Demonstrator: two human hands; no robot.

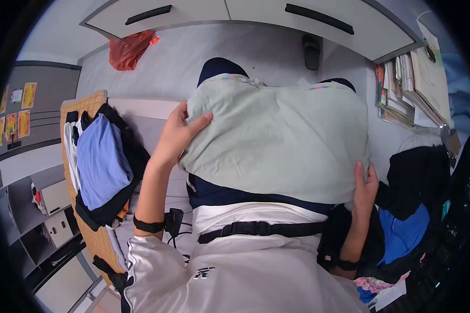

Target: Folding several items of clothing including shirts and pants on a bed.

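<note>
A pale green cloth garment lies spread across my lap, over dark blue trousers. My left hand grips its left edge, with the thumb on top and the other fingers beneath, mostly hidden. At the garment's lower right edge is my right hand, thumb and fingertips at the fabric; the cloth hides part of its grip. Colourful stitching or print shows along the far edge. Black straps circle both forearms.
Folded clothes, a light blue one on top, lie on a woven mat at left. Black and blue clothes are heaped at right, below stacked books. Ahead are white drawers, a red plastic bag and a slipper.
</note>
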